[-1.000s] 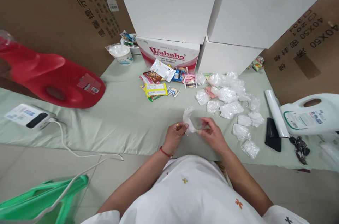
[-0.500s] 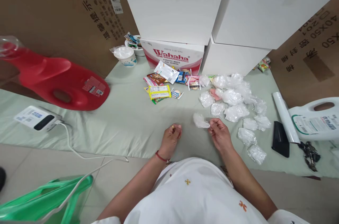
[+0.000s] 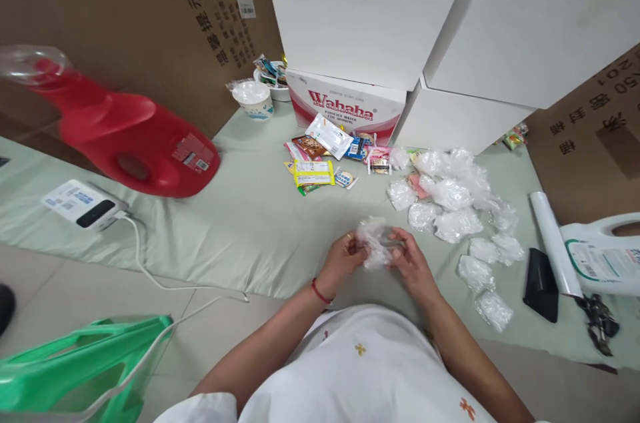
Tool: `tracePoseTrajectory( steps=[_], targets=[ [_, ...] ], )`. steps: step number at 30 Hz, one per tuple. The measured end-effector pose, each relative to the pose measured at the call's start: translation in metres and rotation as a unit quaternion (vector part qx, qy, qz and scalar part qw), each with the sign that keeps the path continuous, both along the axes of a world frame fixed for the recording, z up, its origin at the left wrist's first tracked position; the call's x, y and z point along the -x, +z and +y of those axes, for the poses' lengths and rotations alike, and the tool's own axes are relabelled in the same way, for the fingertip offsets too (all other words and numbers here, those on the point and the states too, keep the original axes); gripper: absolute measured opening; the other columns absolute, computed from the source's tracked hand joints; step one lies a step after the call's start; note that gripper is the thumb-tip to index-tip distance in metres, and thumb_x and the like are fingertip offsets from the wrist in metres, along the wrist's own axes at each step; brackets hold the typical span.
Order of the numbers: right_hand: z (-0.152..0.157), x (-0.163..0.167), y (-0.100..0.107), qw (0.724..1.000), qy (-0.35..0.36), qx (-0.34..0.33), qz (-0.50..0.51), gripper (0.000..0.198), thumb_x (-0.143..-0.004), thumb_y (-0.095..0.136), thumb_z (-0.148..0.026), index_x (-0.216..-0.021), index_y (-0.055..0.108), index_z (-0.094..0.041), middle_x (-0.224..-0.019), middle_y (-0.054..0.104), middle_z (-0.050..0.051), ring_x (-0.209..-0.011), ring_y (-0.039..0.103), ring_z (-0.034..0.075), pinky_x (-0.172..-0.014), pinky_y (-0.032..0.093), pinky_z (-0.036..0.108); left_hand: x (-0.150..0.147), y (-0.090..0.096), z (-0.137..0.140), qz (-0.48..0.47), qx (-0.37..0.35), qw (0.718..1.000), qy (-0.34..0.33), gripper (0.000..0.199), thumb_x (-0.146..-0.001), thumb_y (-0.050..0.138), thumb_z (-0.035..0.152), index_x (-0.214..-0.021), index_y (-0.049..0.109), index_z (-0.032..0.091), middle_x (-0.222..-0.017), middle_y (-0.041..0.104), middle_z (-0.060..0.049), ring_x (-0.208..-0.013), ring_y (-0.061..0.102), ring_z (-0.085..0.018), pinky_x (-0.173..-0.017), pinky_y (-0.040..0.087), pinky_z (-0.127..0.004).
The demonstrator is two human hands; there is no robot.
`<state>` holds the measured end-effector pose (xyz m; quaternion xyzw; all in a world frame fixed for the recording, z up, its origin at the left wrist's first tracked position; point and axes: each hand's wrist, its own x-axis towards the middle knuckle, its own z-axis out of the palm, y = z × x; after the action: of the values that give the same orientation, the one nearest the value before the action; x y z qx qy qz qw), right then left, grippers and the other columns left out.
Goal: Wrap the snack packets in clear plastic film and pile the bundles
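Observation:
Between my hands is a crumpled clear plastic bag, held above the green cloth. My left hand pinches its left side. At its right side, my right hand has thumb and fingertips bent around the thin edge, with clear film between them. Beyond my right hand, a heap of similar crumpled clear bags lies on the cloth, a pinkish piece among them. Small snack packets in several colours lie in a pile farther forward.
White boxes are stacked behind a Wahaha carton. Paper cups stand beside it. At left are a red jug and a white device with a cable. A white roll, black object and white jug lie right.
My left hand has moved right and taken hold of the plastic bag that my right hand alone pinched before. The bag now looks more spread out. The view has shifted slightly.

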<state>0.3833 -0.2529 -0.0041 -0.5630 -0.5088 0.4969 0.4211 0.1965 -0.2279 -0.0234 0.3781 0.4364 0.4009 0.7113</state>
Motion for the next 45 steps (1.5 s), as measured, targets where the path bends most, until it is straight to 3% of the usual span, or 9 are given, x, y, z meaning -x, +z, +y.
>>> tracePoseTrajectory(
  steps=[4, 8, 12, 18, 23, 29, 35, 40, 45],
  targets=[
    [0.004, 0.007, -0.011, 0.992, 0.054, -0.020, -0.108, 0.035, -0.095, 0.061, -0.052, -0.106, 0.069, -0.020, -0.089, 0.069, 0.004, -0.075, 0.061, 0.018, -0.069, 0.052, 0.028, 0.044, 0.007, 0.042, 0.119, -0.093, 0.986, -0.067, 0.034, -0.075, 0.078, 0.041, -0.098, 0.071, 0.017, -0.086, 0.073, -0.004, -0.080, 0.066, -0.017, -0.075, 0.051, -0.028],
    [0.005, -0.006, -0.031, 0.958, -0.009, -0.133, -0.254, 0.033, -0.100, 0.053, -0.047, -0.097, 0.069, -0.019, -0.085, 0.069, 0.005, -0.075, 0.065, 0.020, -0.071, 0.052, 0.031, 0.130, 0.026, 0.146, 0.454, -0.148, 0.839, 0.262, 0.016, -0.089, 0.057, 0.029, -0.095, 0.068, 0.019, -0.089, 0.073, -0.004, -0.084, 0.067, -0.018, -0.081, 0.053, -0.029],
    [0.003, -0.019, -0.047, 0.930, 0.004, -0.186, -0.317, 0.027, -0.102, 0.051, -0.041, -0.101, 0.068, -0.020, -0.089, 0.071, 0.006, -0.076, 0.069, 0.020, -0.070, 0.053, 0.029, 0.200, 0.034, 0.245, 0.528, -0.121, 0.756, 0.367, 0.026, -0.090, 0.048, 0.017, -0.111, 0.064, 0.016, -0.112, 0.070, -0.013, -0.106, 0.065, -0.026, -0.100, 0.049, -0.042],
    [0.000, -0.015, -0.051, 0.917, 0.010, -0.201, -0.343, 0.021, -0.103, 0.050, -0.036, -0.101, 0.066, -0.022, -0.087, 0.069, 0.005, -0.074, 0.069, 0.019, -0.066, 0.054, 0.028, 0.237, 0.028, 0.330, 0.558, -0.204, 0.744, 0.304, 0.056, -0.078, 0.061, 0.012, -0.134, 0.060, 0.021, -0.151, 0.050, -0.012, -0.137, 0.051, -0.029, -0.119, 0.036, -0.039],
    [0.001, -0.012, -0.048, 0.924, -0.003, -0.186, -0.333, 0.019, -0.102, 0.052, -0.036, -0.100, 0.066, -0.024, -0.085, 0.069, 0.005, -0.071, 0.068, 0.021, -0.064, 0.056, 0.031, 0.244, 0.021, 0.368, 0.555, -0.222, 0.758, 0.262, 0.057, -0.072, 0.063, 0.007, -0.128, 0.064, 0.019, -0.131, 0.061, -0.012, -0.119, 0.061, -0.027, -0.110, 0.044, -0.037],
    [0.002, -0.013, -0.043, 0.938, -0.006, -0.157, -0.309, 0.017, -0.100, 0.052, -0.038, -0.099, 0.067, -0.029, -0.084, 0.069, 0.005, -0.072, 0.068, 0.026, -0.063, 0.056, 0.038, 0.237, 0.017, 0.341, 0.552, -0.227, 0.739, 0.312, 0.018, -0.089, 0.053, 0.017, -0.099, 0.068, 0.017, -0.112, 0.061, -0.012, -0.108, 0.061, -0.023, -0.103, 0.044, -0.034],
    [0.014, 0.000, -0.035, 0.943, 0.038, -0.149, -0.294, 0.022, -0.102, 0.051, -0.037, -0.102, 0.070, -0.027, -0.092, 0.070, 0.008, -0.086, 0.066, 0.026, -0.078, 0.056, 0.042, 0.185, 0.064, 0.266, 0.513, -0.363, 0.706, 0.326, 0.021, -0.095, 0.053, 0.027, -0.105, 0.068, 0.015, -0.104, 0.063, -0.007, -0.089, 0.059, -0.017, -0.090, 0.046, -0.030],
    [0.030, 0.006, 0.010, 0.928, 0.073, -0.186, -0.313, 0.040, -0.093, 0.067, -0.046, -0.130, 0.068, -0.028, -0.134, 0.063, 0.012, -0.119, 0.058, 0.031, -0.103, 0.049, 0.051, 0.081, 0.108, 0.174, 0.466, -0.455, 0.750, 0.113, 0.017, -0.095, 0.055, 0.026, -0.096, 0.069, 0.016, -0.092, 0.063, -0.005, -0.089, 0.060, -0.019, -0.086, 0.046, -0.030],
    [0.040, -0.027, 0.067, 0.905, -0.113, -0.260, -0.316, 0.023, -0.103, 0.052, -0.038, -0.103, 0.072, -0.027, -0.103, 0.070, 0.009, -0.101, 0.063, 0.026, -0.092, 0.051, 0.043, 0.012, 0.104, 0.092, 0.477, -0.458, 0.736, -0.142, 0.025, -0.099, 0.047, 0.021, -0.083, 0.066, 0.019, -0.091, 0.065, -0.007, -0.085, 0.062, -0.019, -0.073, 0.045, -0.029]
  ],
)
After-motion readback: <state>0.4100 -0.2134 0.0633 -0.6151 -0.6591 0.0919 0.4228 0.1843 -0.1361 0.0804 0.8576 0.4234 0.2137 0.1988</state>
